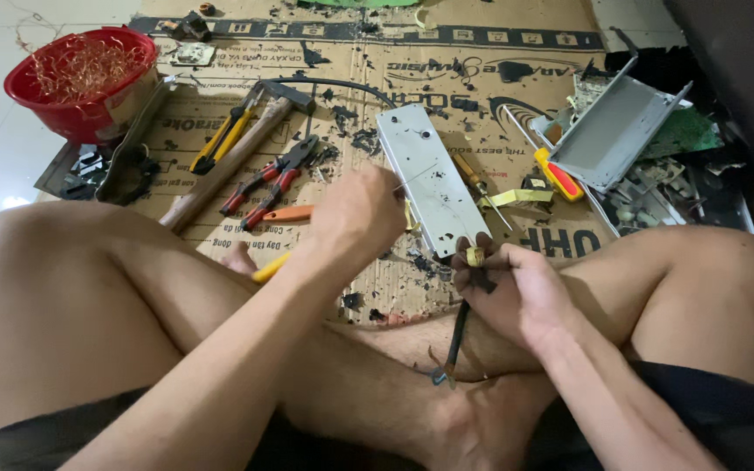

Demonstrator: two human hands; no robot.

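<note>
Right hand point(517, 292) fingers point(482, 257) pinch small yellow part point(475, 255) at their tips.

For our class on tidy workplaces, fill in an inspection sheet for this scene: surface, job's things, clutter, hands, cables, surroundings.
Surface: flattened cardboard on a pale tiled floor, strewn with dark chips.
Job's things: small yellow-taped part and black cable in the right hand; thin wire pulled by the left hand.
Clutter: hammer, red pliers, yellow pliers, screwdriver, grey metal plate, grey metal casing.
Hands: both shut, gripping.
Cables: black cable only.
Surroundings: red bowl of copper wire; circuit-board scraps at right.
</note>
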